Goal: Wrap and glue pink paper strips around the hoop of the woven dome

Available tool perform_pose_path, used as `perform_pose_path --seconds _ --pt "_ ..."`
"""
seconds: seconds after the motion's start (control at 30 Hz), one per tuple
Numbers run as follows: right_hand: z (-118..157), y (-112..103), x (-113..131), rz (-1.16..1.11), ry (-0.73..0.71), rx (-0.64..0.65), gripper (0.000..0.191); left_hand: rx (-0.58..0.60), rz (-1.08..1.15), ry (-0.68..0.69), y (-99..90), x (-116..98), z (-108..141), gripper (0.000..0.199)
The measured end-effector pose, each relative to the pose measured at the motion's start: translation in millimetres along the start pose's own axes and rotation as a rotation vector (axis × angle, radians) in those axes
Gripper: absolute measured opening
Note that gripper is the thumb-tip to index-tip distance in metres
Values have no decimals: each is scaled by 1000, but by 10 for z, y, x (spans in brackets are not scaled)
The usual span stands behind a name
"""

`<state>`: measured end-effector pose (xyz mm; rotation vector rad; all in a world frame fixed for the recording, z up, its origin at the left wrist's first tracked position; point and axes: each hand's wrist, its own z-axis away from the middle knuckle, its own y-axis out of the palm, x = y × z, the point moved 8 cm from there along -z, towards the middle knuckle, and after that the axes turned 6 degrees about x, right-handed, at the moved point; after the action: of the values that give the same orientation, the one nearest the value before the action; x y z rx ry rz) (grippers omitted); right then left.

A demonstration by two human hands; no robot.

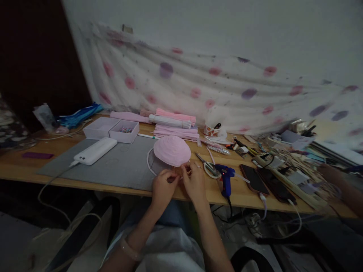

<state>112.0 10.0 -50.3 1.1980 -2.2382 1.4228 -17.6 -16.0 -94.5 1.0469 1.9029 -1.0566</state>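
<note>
A pink, ribbed, dome-shaped piece sits at the table's front edge, in front of me. Partly under it, a pale curved rim shows at its left. My left hand pinches at the near side of the dome, thumb and fingertips together. Right beside it, my right hand is closed in a pinch too, its fingertips at the dome's lower edge. Something small and brownish lies between the fingertips; what it is I cannot make out. Scissors and a blue glue gun lie just right of my right hand.
A grey mat bears a white power bank. Behind stand white boxes and bundles of pink strips. Phones and a power strip lie at the right, near another person's arm.
</note>
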Motion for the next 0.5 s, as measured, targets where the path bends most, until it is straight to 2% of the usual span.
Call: perform_pose_path --seconds 0.5 --pt "6 22 39 45 -8 -34 17 -3 -5 11 9 -8 4 11"
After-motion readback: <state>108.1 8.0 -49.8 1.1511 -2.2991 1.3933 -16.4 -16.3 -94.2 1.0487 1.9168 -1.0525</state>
